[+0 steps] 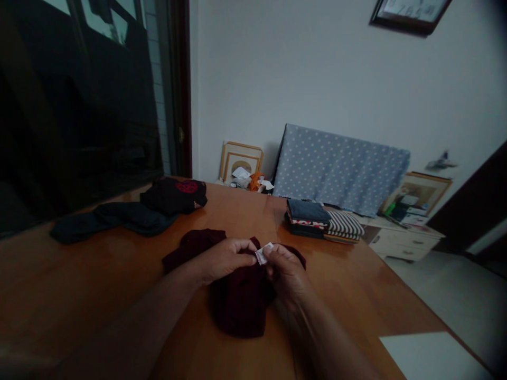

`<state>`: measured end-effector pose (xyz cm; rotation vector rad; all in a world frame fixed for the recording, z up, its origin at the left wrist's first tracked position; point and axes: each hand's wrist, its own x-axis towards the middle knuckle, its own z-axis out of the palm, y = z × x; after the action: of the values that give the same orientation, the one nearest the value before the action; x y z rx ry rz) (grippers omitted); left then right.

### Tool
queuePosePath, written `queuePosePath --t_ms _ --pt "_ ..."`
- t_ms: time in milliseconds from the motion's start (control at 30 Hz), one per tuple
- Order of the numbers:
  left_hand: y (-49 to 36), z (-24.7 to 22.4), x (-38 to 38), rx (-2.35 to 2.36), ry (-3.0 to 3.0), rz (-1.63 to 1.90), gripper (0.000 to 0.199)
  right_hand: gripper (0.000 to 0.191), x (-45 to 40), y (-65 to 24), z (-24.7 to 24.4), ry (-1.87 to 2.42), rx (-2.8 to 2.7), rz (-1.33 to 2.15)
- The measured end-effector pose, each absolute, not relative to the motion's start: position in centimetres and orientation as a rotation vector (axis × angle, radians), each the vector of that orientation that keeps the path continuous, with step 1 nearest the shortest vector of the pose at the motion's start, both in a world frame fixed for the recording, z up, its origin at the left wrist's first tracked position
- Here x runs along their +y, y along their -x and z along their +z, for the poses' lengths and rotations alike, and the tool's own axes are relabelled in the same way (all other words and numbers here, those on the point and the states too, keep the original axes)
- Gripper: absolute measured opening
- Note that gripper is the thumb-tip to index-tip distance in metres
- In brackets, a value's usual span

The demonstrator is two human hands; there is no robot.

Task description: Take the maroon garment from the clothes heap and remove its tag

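A dark maroon knitted garment (241,309) lies bunched on the wooden table (348,285), and my hands are over its upper part. My left hand (225,259) pinches a fold of the cloth, with its fingertips against a small white label (264,254). That label sticks up from the garment between my hands. My right hand (287,270) is shut on the label's right end. Much of the garment's middle is hidden beneath my hands.
Behind on the table lie a black garment with a red print (175,194) and a dark teal garment (114,219). Farther right are a folded clothes stack (307,217) and a striped folded garment (344,227). A dark glass pane (79,105) stands at left.
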<state>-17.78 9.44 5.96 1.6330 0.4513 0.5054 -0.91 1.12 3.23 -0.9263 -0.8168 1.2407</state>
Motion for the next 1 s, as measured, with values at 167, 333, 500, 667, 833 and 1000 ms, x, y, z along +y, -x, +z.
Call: queuePosePath --t_ms 167,333,500,667,833,1000 --pt "17.96 6.14 9.24 0.427 -1.638 0.474 0.021 0.031 0.96 1.05 3.41 0.927 -0.835 1.206" --pt "18.06 6.24 9.11 0.393 -1.631 0.471 0.025 0.036 0.95 1.12 3.56 0.974 -0.821 1.185" --pt "18.04 6.33 9.12 0.394 -1.671 0.491 0.027 0.032 1.01 1.04 3.48 0.983 -0.828 1.188" --pt "18.16 6.34 9.21 0.376 -1.644 0.475 0.026 0.025 1.04 0.89 3.28 0.964 -0.838 1.196" --pt "18.01 6.32 9.15 0.387 -1.568 0.489 0.025 0.025 1.06 0.92 3.26 0.971 -0.839 1.189" --pt "17.95 6.15 9.28 0.394 -1.567 0.496 0.023 0.025 1.0 0.97 3.25 0.975 -0.845 1.178"
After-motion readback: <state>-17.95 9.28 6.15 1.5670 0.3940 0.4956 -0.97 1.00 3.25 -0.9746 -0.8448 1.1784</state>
